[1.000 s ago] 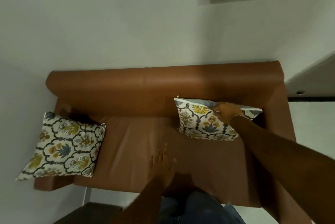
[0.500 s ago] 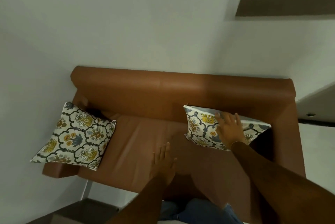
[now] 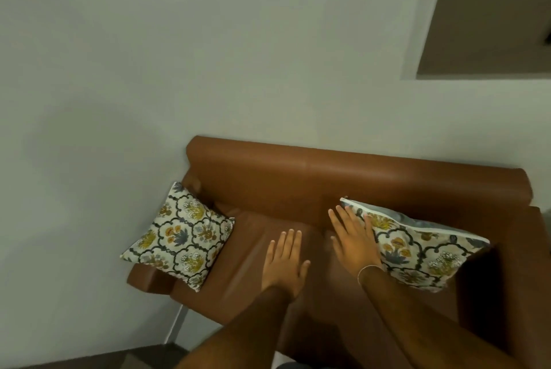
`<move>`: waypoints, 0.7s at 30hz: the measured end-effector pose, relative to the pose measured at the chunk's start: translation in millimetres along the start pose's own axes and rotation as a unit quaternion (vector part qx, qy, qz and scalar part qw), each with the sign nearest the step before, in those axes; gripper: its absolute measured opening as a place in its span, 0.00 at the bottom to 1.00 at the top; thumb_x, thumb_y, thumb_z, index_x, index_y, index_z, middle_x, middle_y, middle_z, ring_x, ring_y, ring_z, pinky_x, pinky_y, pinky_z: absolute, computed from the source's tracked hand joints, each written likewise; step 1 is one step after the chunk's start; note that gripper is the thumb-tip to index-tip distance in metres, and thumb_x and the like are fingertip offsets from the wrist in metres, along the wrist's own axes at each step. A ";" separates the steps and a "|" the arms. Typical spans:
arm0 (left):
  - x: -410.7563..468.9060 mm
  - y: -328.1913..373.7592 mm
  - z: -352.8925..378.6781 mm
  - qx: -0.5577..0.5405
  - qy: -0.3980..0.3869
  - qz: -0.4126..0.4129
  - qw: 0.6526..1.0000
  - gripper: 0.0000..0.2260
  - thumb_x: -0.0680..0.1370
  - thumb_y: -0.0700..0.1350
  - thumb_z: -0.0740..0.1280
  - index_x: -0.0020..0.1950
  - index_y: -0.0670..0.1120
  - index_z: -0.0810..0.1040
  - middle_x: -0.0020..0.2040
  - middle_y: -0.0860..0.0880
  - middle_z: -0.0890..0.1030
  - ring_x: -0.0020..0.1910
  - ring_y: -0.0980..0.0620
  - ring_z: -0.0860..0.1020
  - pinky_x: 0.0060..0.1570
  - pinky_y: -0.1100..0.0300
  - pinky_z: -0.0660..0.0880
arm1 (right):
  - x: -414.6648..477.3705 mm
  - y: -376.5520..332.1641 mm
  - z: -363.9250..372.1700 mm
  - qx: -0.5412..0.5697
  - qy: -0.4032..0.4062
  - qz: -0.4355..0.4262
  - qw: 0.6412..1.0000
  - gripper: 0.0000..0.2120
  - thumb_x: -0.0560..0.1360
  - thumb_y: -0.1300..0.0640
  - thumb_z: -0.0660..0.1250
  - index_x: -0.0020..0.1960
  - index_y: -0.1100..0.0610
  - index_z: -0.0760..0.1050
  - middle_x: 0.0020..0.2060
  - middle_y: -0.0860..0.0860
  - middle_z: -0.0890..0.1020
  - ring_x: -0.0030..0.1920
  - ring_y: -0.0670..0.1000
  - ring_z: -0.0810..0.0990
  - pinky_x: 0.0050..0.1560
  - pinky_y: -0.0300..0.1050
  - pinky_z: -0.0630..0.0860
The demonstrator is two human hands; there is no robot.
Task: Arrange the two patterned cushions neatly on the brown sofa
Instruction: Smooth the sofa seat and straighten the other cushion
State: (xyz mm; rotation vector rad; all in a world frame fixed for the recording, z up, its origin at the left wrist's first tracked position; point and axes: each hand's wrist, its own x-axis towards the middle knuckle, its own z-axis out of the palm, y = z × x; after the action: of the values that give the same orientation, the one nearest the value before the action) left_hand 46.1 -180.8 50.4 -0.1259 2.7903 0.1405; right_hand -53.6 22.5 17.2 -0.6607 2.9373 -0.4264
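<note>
A brown sofa (image 3: 351, 177) stands against the wall. One patterned cushion (image 3: 182, 236) with yellow and grey flowers leans over the sofa's left arm. The second patterned cushion (image 3: 423, 249) leans against the backrest at the right end. My right hand (image 3: 353, 239) is flat, fingers spread, over that cushion's left edge; I cannot tell whether it touches. My left hand (image 3: 284, 264) hovers open above the middle of the seat, holding nothing.
A pale wall rises behind the sofa, with a dark recess (image 3: 489, 16) at the upper right. The sofa's right arm (image 3: 507, 279) is beside the right cushion. Dark floor (image 3: 89, 359) shows at the lower left.
My right hand has slid from the top of the right cushion to its left edge, fingers now spread. My left hand has stayed over the seat. The camera has turned left.
</note>
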 end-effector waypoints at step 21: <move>83.3 -245.9 -19.3 -0.081 0.053 0.066 0.993 0.33 0.83 0.60 0.58 0.85 0.47 0.60 0.84 0.46 0.66 0.83 0.46 0.63 0.80 0.47 0.49 | 104.5 -209.9 56.0 -0.060 -0.031 0.074 0.995 0.33 0.81 0.42 0.56 0.83 0.50 0.51 0.83 0.52 0.54 0.82 0.54 0.46 0.78 0.65 0.47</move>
State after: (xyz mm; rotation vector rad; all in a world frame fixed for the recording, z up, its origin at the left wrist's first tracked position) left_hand -12.9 -432.5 19.8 0.0128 2.8891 0.4057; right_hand -53.9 -218.6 21.2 -0.4544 2.9436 -0.2117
